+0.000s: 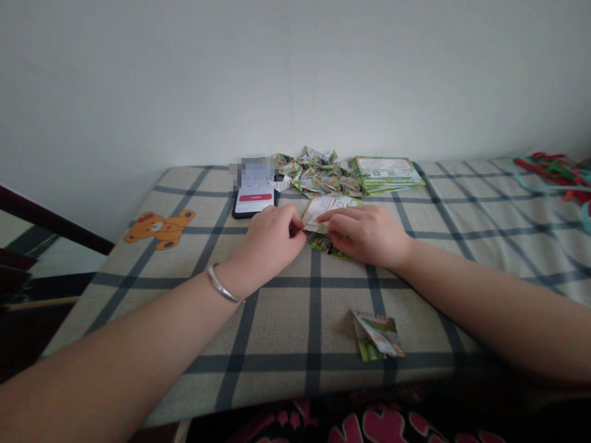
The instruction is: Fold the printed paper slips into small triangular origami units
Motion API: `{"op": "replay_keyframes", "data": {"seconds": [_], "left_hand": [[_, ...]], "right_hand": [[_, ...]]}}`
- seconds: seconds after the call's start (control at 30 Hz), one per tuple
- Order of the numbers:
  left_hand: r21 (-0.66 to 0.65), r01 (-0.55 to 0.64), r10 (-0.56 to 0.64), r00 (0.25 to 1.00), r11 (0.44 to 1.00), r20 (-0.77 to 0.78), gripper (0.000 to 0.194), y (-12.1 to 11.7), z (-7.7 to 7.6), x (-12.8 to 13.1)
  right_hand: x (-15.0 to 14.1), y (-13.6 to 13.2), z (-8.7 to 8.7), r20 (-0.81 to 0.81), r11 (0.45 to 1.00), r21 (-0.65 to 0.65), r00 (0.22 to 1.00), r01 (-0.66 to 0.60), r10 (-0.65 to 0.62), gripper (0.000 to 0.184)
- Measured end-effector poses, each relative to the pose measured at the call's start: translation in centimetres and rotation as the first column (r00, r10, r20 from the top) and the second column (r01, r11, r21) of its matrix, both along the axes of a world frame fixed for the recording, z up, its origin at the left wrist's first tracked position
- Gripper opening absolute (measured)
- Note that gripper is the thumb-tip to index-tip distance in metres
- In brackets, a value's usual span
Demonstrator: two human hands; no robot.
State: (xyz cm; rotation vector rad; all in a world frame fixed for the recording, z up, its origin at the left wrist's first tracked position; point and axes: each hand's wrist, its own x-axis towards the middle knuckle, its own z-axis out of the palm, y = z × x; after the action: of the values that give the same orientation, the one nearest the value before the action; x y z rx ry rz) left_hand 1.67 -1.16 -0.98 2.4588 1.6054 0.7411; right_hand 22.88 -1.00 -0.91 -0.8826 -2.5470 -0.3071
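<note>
A printed paper sheet (329, 205), green, white and orange, lies partly folded on the checked tablecloth between my hands. My left hand (276, 237) pinches its left edge between thumb and fingertips; a silver bangle circles that wrist. My right hand (367, 235) rests on the sheet's right side, fingers bent and pressing on the paper. Its thumb is mostly hidden. Nearer to me lies a small folded paper piece (378, 335) of the same print. Behind the sheet sits a heap of folded paper pieces (323, 175).
A stack of flat printed sheets (388, 172) lies by the wall, right of the heap. A phone (253, 194) with a lit screen stands at its left. A bear-shaped picture (160, 229) is at the table's left. Red and green items (556, 169) lie far right.
</note>
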Motion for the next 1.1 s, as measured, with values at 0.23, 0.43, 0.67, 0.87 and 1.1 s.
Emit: {"op": "replay_keyframes", "data": {"seconds": [0.23, 0.43, 0.67, 0.87, 1.1], "left_hand": [[0.06, 0.06, -0.066, 0.993, 0.996, 0.1, 0.004, -0.07, -0.05, -0.06], [0.038, 0.081, -0.081, 0.997, 0.996, 0.014, 0.011, -0.29, -0.12, 0.08], [0.031, 0.065, -0.062, 0.994, 0.997, -0.088, 0.01, -0.29, -0.05, 0.01], [0.034, 0.031, -0.027, 0.994, 0.999, -0.109, 0.011, -0.31, -0.41, 0.05], [0.009, 0.046, -0.045, 0.99, 0.999, -0.131, 0.012, -0.59, -0.42, -0.19]], "right_hand": [[-0.29, -0.2, -0.18, -0.188, 0.989, -0.138, 0.979, 0.055, -0.081, 0.02], [-0.32, -0.33, -0.18, -0.238, 0.976, -0.195, 0.961, 0.093, -0.14, 0.014], [-0.13, -0.14, -0.2, -0.247, 0.985, -0.17, 0.968, 0.013, -0.055, 0.015], [0.03, 0.29, -0.03, -0.262, 0.963, -0.208, 0.958, -0.173, 0.116, 0.011], [-0.05, 0.52, -0.02, -0.193, 0.955, -0.127, 0.951, -0.27, 0.243, 0.014]]}}
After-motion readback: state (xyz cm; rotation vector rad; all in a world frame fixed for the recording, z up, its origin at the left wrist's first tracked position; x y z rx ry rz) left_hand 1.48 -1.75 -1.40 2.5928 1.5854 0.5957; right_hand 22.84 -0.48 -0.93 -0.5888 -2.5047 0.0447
